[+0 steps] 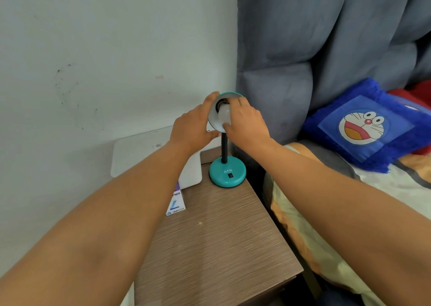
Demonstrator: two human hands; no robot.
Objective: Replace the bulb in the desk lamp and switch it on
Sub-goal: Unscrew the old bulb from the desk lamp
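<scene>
Desk lamp [227,172]: teal round base marked ATN with a black switch on its front, black neck, teal shade [215,121] with a white inside, tilted to face the camera; stands at the far end of the desk [217,247], near the wall

Bulb [223,116]: white, frosted, seated in the dark socket inside the shade, unlit

Left hand [194,126]: fingers curled around the shade's left rim, thumb under its lower edge, gripping the shade

Right hand [246,123]: fingers closed around the bulb's right side, thumb tip on its lower front

Bulb box [176,203]: white and blue carton, lying flat on the desk's left edge, partly under the left forearm

White flat panel [140,151]: leaning against the wall, left of the lamp

Blue cartoon cushion [366,126]: on the bed, right of the desk, against the grey padded headboard [303,49]
</scene>
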